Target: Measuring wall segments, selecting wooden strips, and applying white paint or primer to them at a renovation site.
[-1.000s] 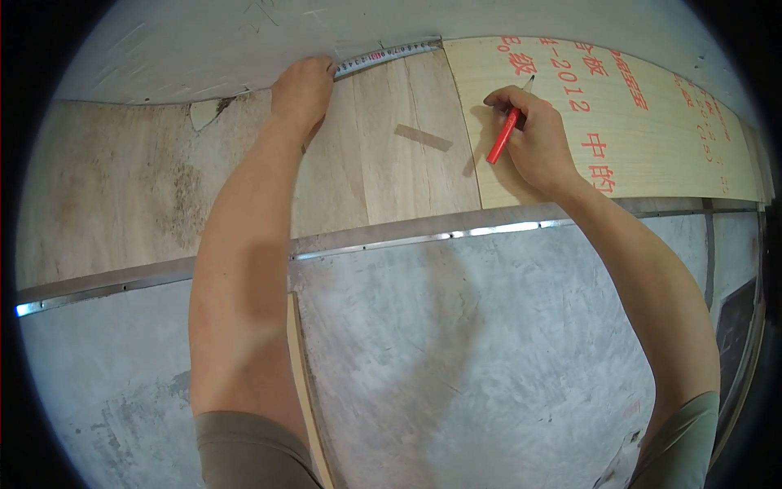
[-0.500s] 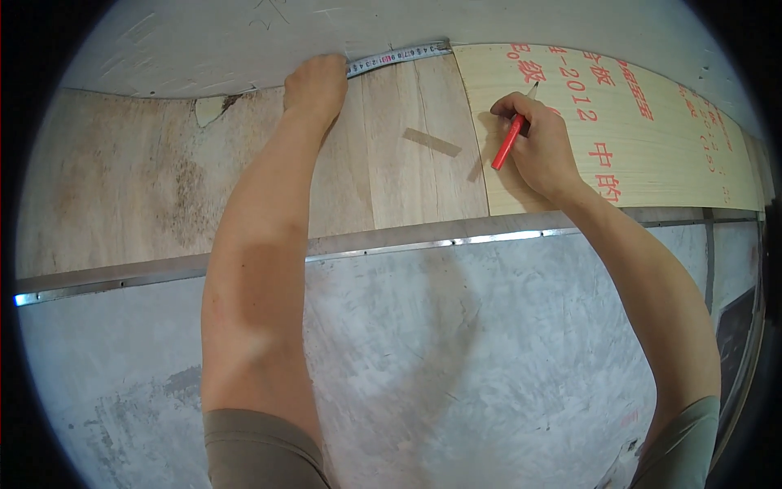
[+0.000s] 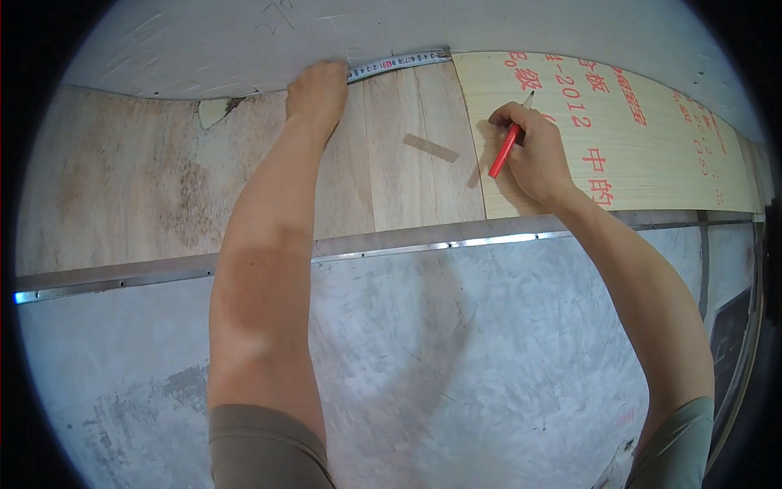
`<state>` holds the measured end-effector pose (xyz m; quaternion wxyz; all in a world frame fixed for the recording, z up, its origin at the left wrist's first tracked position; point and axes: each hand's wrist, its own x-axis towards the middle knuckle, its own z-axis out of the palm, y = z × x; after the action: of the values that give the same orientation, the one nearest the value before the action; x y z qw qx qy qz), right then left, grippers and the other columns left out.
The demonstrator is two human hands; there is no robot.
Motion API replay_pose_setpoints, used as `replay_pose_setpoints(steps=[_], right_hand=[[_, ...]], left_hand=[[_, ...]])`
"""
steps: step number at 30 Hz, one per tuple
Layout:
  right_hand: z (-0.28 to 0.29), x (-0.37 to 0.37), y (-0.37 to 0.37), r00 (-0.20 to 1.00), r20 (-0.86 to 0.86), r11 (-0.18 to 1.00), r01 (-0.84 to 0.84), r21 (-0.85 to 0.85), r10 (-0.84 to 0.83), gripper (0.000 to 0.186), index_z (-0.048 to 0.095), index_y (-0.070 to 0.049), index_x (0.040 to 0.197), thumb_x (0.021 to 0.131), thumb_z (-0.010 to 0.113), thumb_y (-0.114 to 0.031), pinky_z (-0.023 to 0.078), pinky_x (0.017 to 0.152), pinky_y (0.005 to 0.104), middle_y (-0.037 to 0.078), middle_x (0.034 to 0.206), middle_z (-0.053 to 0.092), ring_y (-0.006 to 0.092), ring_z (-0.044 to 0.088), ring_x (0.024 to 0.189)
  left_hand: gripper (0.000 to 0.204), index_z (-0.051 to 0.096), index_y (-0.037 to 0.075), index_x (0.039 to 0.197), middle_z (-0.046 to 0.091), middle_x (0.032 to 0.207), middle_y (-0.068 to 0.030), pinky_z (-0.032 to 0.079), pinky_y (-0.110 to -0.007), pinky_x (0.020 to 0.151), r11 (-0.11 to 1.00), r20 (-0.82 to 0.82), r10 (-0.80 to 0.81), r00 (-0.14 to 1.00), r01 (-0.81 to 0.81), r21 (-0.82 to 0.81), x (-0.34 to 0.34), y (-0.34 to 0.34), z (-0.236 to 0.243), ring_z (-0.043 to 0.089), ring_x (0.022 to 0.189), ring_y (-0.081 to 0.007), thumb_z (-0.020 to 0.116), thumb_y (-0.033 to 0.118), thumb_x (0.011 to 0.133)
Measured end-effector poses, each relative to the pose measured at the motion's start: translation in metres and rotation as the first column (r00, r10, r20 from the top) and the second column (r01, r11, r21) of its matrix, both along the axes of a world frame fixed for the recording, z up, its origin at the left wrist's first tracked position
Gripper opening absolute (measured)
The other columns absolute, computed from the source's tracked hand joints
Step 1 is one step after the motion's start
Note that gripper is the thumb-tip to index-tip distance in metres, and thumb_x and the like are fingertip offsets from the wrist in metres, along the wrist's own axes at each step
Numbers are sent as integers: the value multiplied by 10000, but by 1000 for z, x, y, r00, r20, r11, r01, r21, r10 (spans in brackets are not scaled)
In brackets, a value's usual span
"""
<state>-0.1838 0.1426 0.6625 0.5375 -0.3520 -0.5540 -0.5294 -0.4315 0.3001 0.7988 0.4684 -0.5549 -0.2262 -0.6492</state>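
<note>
Along the far edge of a bare wooden board (image 3: 407, 187), a pale tape measure blade (image 3: 399, 62) runs from my left hand (image 3: 318, 94) to the seam with a lighter plywood sheet (image 3: 668, 155). My left hand is closed at the near end of the blade; any tape case is hidden behind the fingers. My right hand (image 3: 539, 155) rests over the plywood just right of the seam. Between its fingers is a red pencil (image 3: 507, 151), its sharpened tip pointing up and away from me.
Behind the boards rises a grey wall (image 3: 391, 24). A perforated metal strip (image 3: 448, 245) follows the front edge, above a mottled grey surface (image 3: 489, 350). A thin brown strip (image 3: 432, 148) lies on the bare board. At the far left, the board has a chipped patch (image 3: 214, 112).
The view has shifted slightly. Both hands keep nearly the same places relative to the boards, with the tape still stretched and the pencil still held.
</note>
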Motion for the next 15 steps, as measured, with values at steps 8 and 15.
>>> replay_pose_setpoints(steps=[8, 15], right_hand=[[4, 6, -4, 975, -17, 967, -224, -120, 223, 161, 632, 25, 1034, 916, 552, -51, 478, 780, 279, 75, 900, 651, 150, 597, 832], [-30, 10, -20, 958, -122, 965, -263, -12, 259, 219, 651, 27, 1063, 919, 598, -129, 494, 714, 290, 81, 845, 664, 143, 612, 793]], left_hand=[[242, 663, 80, 964, 674, 957, -175, 487, -488, 769, 980, -134, -169, 977, 151, -133, -26, -15, -24, 622, 920, -397, 502, 259, 955], [235, 645, 1, 833, 623, 766, -209, 461, -429, 679, 862, -463, -354, 813, 92, -499, -33, -33, -119, 598, 725, -364, 576, 214, 906]])
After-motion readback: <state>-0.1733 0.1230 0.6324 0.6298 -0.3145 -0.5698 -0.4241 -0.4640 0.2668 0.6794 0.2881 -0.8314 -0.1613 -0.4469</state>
